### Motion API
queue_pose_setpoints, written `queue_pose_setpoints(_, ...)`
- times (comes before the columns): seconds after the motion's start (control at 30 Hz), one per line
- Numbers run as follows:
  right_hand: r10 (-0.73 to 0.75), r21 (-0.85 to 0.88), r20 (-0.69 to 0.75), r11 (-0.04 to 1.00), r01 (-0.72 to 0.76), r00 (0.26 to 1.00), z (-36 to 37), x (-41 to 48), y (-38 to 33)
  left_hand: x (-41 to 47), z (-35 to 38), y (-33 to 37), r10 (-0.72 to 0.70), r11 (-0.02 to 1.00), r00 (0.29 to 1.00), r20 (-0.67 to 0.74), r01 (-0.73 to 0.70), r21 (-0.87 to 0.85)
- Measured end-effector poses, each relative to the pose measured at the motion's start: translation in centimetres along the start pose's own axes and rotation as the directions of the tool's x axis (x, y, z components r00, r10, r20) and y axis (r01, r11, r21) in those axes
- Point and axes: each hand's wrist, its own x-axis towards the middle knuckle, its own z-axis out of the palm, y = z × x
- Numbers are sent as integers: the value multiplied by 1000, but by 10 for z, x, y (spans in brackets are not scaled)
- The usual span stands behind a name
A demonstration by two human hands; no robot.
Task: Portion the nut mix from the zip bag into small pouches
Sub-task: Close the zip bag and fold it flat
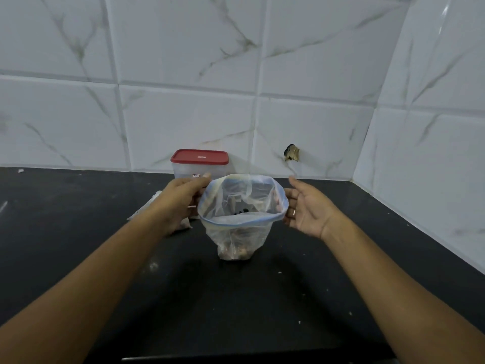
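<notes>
Black counter (78,245), nothing fancy: my left hand (181,195) pinches the rim of the zip bag (236,232) standing mid-counter, my right hand (307,211) spread loose beside it. Best hold that mouth wide before scooping nuts.

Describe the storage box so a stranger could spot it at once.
Start at the black counter and follow it back to the white tiled wall. Near that wall, behind the open zip bag, stands a clear plastic box. Its red lid sets it apart from the see-through bag.
</notes>
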Motion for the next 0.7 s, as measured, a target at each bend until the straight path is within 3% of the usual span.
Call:
queue_pose_setpoints(0.13, 22, 49, 56, 999, -24, 998, 6, 4, -5, 11, -1, 11, -140, 990, 985, 102, 140, 4)
queue_pose_setpoints(0.33, 23, 140, 221, 989, -55, 975, 12, 6, -14, 13, 1, 17, -187, 981, 943, 275, 193, 6)
queue_pose_setpoints(0.43, -27, -13, 212, 999, 31, 977, 12, 6, -14, 14, 4, 17, -129, 990, 964, 234, 113, 82)
queue_pose_setpoints(0.5, -168, -252, 123, 948, 195, 978, 13, 6, -14, 15, 5, 16, -41, 979, 990, 132, 14, 204)
queue_pose_setpoints(0.57, -360, -518, 82, 781, 348, 930, 14, 3, -15, 16, 6, 14, 80, 946, 997, 12, -79, 315)
queue_pose_setpoints(0.63, -567, -747, 101, 500, 439, 817, 12, 1, -15, 19, 5, 11, 232, 886, 969, -81, -176, 430)
queue_pose_setpoints(0.7, -724, -880, 180, 184, 437, 666, 11, 2, -10, 21, 9, 6, 390, 785, 911, -138, -249, 568)
